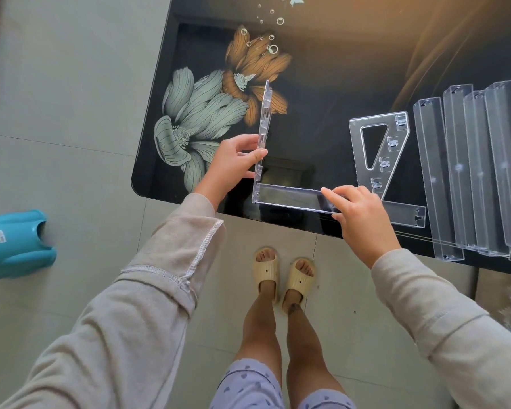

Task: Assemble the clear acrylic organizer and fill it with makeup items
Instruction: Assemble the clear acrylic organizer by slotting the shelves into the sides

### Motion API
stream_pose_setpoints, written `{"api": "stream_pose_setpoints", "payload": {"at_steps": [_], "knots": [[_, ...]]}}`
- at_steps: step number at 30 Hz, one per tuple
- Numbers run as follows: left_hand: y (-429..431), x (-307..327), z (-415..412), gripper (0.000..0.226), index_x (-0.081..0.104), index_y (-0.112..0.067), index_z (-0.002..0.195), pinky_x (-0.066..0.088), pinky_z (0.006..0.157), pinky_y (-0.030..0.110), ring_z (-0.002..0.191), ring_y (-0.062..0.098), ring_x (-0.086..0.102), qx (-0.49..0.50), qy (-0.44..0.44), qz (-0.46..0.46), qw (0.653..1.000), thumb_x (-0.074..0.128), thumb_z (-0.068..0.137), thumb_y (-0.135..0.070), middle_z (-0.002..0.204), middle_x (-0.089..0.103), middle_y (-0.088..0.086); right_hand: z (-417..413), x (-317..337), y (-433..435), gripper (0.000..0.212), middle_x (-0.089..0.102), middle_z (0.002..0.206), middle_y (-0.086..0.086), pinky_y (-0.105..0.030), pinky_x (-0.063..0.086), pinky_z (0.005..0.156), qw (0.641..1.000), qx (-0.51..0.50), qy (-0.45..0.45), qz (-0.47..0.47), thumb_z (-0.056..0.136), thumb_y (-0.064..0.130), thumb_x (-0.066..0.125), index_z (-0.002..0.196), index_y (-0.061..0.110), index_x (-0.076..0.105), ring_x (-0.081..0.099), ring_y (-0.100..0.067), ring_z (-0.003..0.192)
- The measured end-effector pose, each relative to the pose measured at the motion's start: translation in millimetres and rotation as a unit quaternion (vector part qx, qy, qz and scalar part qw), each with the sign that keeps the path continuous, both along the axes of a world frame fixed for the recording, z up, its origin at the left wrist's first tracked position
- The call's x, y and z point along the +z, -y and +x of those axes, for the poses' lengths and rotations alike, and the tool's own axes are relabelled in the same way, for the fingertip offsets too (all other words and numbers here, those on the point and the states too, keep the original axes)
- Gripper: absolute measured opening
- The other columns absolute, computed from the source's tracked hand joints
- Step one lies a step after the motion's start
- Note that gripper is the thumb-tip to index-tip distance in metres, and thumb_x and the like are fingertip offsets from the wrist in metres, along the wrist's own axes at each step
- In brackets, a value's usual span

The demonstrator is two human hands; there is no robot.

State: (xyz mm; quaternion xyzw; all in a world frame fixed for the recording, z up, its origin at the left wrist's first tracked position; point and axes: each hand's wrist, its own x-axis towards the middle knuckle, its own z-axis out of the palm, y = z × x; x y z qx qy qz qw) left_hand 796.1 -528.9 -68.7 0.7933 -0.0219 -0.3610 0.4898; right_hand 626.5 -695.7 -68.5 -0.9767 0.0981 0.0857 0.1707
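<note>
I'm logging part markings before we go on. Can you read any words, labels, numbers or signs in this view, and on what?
Nothing can be read.
Blue plastic stool on the floor: a small white sticker with green print, too small and blurred to read.
Clear side panel, tray and spare trays: no print visible.
Black table: only flowers and bubbles, no lettering.

A glossy black glass-look tabletop (322,69), printed with teal and orange flowers, mirrors warm light beneath clear, smooth acrylic side panels (379,152) and transparent acrylic trays (484,172). Matt grey floor tiles (71,98) lie below; beige knit cloth sleeves (160,276) show stitched hems, beside cream rubbery slippers (283,276).
</note>
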Motion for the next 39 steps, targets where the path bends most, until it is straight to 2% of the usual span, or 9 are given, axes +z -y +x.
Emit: {"api": "stream_pose_setpoints", "payload": {"at_steps": [5, 12, 16, 22, 25, 28, 31, 33, 39], "knots": [[-8.6, -3.8, -31.4, 0.023, 0.064, -0.011, 0.099, 0.058, 0.071, 0.038, 0.073, 0.021, 0.061, -0.012, 0.128, 0.179, 0.975, 0.062, 0.084, -0.030, 0.082, 0.060, 0.001, -1.4, -0.8, -5.5, 0.049, 0.070, 0.091, -0.018, -0.041, 0.051, 0.069, 1.000, -0.007, 0.005, -0.007, 0.063, -0.013, 0.075, 0.110, 0.001, 0.067, 0.064, -0.037, 0.079], [-6.5, -10.7, -64.0, 0.022, 0.054, -0.009, 0.073, 0.051, 0.069, 0.031, 0.076, 0.035, 0.064, -0.037, 0.107, 0.303, 0.946, 0.052, 0.088, -0.025, 0.074, 0.064, 0.012, -3.1, -4.6, -8.7, 0.047, 0.066, 0.107, -0.015, -0.041, 0.046, 0.081, 0.999, -0.026, -0.028, 0.007, 0.078, -0.008, 0.064, 0.123, 0.006, 0.059, 0.058, -0.035, 0.095], [-0.7, -12.2, -61.6, 0.021, 0.056, -0.007, 0.076, 0.037, 0.065, 0.029, 0.076, 0.034, 0.057, -0.066, 0.155, 0.335, 0.927, 0.051, 0.090, -0.022, 0.084, 0.066, 0.019, -4.1, -6.3, -10.0, 0.048, 0.062, 0.116, -0.012, -0.038, 0.041, 0.086, 0.999, -0.034, -0.037, 0.009, 0.085, -0.005, 0.056, 0.130, 0.010, 0.052, 0.054, -0.031, 0.103], [3.8, -12.2, -59.9, 0.024, 0.063, 0.001, 0.093, 0.041, 0.069, 0.035, 0.092, 0.043, 0.061, -0.093, 0.193, 0.362, 0.907, 0.050, 0.092, -0.020, 0.096, 0.067, 0.026, -3.3, -8.0, -11.8, 0.052, 0.059, 0.122, -0.012, -0.036, 0.040, 0.092, 0.998, -0.020, -0.052, 0.014, 0.086, -0.005, 0.053, 0.136, 0.011, 0.046, 0.052, -0.030, 0.109], [0.1, -10.7, -57.7, 0.025, 0.063, 0.001, 0.092, 0.046, 0.076, 0.040, 0.093, 0.045, 0.060, -0.096, 0.190, 0.366, 0.906, 0.050, 0.092, -0.020, 0.096, 0.066, 0.028, -3.5, -4.1, -8.5, 0.049, 0.060, 0.122, -0.011, -0.036, 0.040, 0.096, 0.997, -0.023, -0.038, 0.058, 0.085, 0.008, 0.061, 0.132, 0.010, 0.050, 0.053, -0.029, 0.113], [-10.5, -10.0, -54.0, 0.025, 0.062, 0.002, 0.089, 0.044, 0.073, 0.039, 0.090, 0.045, 0.059, -0.090, 0.193, 0.367, 0.905, 0.051, 0.092, -0.020, 0.093, 0.066, 0.029, -4.3, 1.1, 6.9, 0.034, 0.063, 0.112, -0.009, -0.029, 0.041, 0.089, 0.969, -0.213, 0.030, 0.122, 0.085, 0.023, 0.063, 0.116, 0.008, 0.059, 0.055, -0.026, 0.107], [-20.7, -9.9, -49.0, 0.026, 0.062, 0.002, 0.087, 0.046, 0.073, 0.040, 0.089, 0.045, 0.059, -0.087, 0.195, 0.374, 0.902, 0.051, 0.092, -0.020, 0.091, 0.066, 0.030, 5.9, -0.9, 32.1, 0.026, 0.059, 0.107, -0.011, -0.026, 0.034, 0.076, 0.880, -0.453, 0.004, 0.144, 0.088, 0.025, 0.058, 0.105, 0.005, 0.055, 0.054, -0.028, 0.102], [-24.7, -10.5, -46.4, 0.027, 0.062, 0.002, 0.085, 0.046, 0.071, 0.039, 0.087, 0.045, 0.060, -0.081, 0.191, 0.374, 0.904, 0.051, 0.092, -0.021, 0.089, 0.066, 0.030, 16.4, -3.7, 42.1, 0.034, 0.056, 0.116, -0.011, -0.031, 0.038, 0.078, 0.855, -0.500, -0.038, 0.135, 0.087, 0.030, 0.057, 0.112, 0.006, 0.051, 0.053, -0.028, 0.107], [-26.8, -9.6, -43.4, 0.026, 0.063, 0.002, 0.087, 0.047, 0.074, 0.040, 0.087, 0.045, 0.059, -0.072, 0.185, 0.370, 0.907, 0.051, 0.091, -0.021, 0.088, 0.066, 0.029, 49.6, -6.0, 45.3, 0.059, 0.047, 0.126, -0.013, -0.044, 0.043, 0.091, 0.856, -0.507, -0.085, 0.048, 0.081, 0.048, 0.061, 0.117, 0.003, 0.046, 0.050, -0.031, 0.117]]}}
